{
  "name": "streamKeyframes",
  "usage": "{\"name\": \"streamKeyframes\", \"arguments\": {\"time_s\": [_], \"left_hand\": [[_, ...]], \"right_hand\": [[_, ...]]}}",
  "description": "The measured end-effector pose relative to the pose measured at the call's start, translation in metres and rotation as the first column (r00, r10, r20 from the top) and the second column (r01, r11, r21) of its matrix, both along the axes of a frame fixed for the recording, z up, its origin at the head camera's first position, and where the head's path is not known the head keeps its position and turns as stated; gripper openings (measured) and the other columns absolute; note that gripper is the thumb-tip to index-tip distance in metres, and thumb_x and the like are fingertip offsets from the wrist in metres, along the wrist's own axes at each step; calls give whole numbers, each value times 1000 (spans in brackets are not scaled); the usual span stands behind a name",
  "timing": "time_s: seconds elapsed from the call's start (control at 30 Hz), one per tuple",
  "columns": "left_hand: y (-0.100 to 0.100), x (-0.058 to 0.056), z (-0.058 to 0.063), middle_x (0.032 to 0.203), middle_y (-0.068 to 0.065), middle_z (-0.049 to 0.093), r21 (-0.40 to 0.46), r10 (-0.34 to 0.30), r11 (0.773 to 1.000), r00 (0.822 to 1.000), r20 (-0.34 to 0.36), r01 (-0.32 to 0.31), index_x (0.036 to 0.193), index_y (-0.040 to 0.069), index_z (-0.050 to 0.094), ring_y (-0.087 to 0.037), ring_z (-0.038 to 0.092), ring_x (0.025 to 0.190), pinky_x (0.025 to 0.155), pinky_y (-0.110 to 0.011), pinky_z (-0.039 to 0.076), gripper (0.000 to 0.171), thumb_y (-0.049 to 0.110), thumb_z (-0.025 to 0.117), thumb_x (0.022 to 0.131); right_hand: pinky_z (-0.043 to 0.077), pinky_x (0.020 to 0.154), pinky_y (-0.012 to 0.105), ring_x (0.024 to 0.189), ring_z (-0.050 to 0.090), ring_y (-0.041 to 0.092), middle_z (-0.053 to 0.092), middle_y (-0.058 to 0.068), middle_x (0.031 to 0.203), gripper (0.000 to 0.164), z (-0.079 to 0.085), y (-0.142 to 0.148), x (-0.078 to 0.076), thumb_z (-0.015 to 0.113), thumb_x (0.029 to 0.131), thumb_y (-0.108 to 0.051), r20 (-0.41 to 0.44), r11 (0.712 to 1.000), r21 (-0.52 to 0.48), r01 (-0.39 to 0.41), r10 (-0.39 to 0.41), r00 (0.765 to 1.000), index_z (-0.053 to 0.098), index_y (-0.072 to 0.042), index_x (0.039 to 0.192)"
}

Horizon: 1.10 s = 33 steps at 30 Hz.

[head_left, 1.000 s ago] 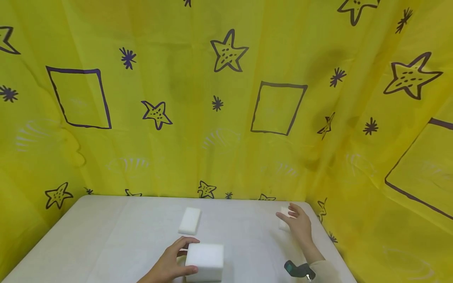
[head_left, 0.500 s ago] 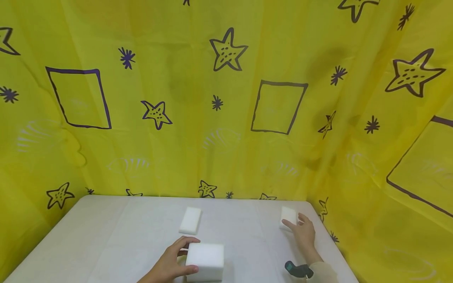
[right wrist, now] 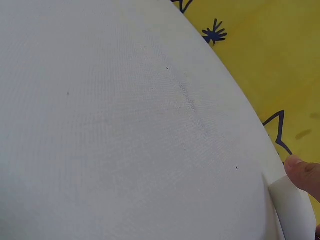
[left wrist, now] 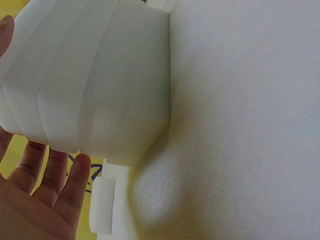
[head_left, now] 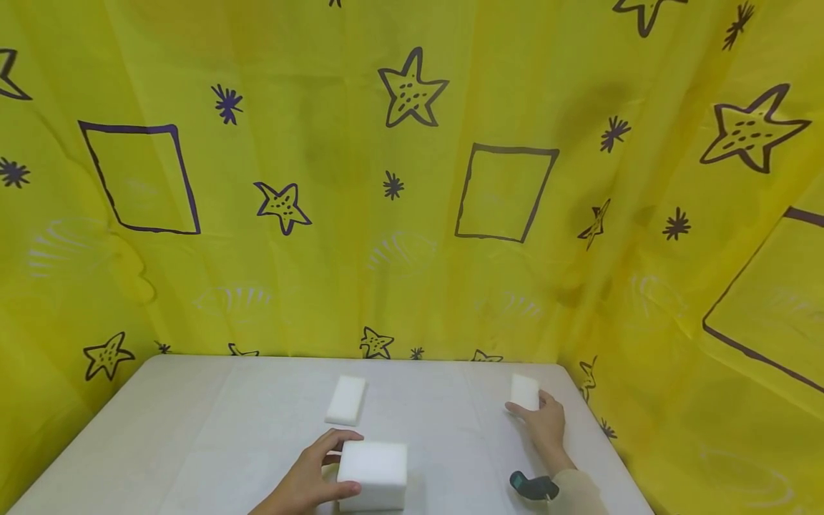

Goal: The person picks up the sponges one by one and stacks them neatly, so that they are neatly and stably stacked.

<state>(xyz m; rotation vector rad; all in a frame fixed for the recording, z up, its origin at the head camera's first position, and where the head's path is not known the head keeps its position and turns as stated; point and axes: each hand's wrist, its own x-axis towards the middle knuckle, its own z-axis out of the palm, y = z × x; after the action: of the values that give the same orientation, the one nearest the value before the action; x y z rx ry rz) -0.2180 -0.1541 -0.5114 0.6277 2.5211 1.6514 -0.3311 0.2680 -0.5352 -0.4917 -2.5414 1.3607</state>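
Several white foam sponge blocks are stacked (head_left: 375, 461) at the near middle of the table. My left hand (head_left: 312, 476) grips this stack from its left side, thumb at the near side and fingers along the far side. The layers (left wrist: 85, 75) show clearly in the left wrist view. At the far right, my right hand (head_left: 546, 425) pinches a single white sponge (head_left: 524, 392) by its near end and right side. Only the thumb (right wrist: 304, 175) and part of that sponge show at the right wrist view's edge.
Another white sponge (head_left: 346, 399) lies flat beyond the stack. The table (head_left: 212, 422) has a white cloth cover. Yellow curtains (head_left: 335, 272) with starfish drawings hang behind it and along both sides. A dark device (head_left: 533, 486) sits by the right wrist.
My right hand has moved from over the far-right sponge round to its right and near side, and now pinches it. The left hand keeps its grip on the stack.
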Motion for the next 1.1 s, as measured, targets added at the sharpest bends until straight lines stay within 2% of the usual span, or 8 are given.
{"name": "streamKeyframes", "arguments": {"time_s": [0.53,0.87,1.1], "left_hand": [[-2,-2,-4,121,-7,57,0,-8,1000,1000,-19,8,128,4,55,-3,55,105,89,-28,52,59,25,82,81],[-2,-2,-4,121,-6,58,-3,-5,1000,999,-37,5,127,10,56,-3,56,105,88,-29,52,56,24,82,80],[0,-2,-2,122,-7,57,-10,-2,1000,1000,-25,2,129,4,55,-3,56,104,88,-29,52,59,25,82,81]], "right_hand": [[25,111,62,129,33,54,34,40,138,82,2,-3,-3,74,83,-20,7,998,66,-6,5,1000,30,19,141],[25,110,63,127,34,53,35,39,136,80,1,-3,-3,72,84,-19,11,997,72,-3,2,1000,30,18,141],[29,107,65,120,36,51,38,38,129,79,3,-5,-1,72,83,-20,14,995,98,2,-3,1000,32,19,138]]}}
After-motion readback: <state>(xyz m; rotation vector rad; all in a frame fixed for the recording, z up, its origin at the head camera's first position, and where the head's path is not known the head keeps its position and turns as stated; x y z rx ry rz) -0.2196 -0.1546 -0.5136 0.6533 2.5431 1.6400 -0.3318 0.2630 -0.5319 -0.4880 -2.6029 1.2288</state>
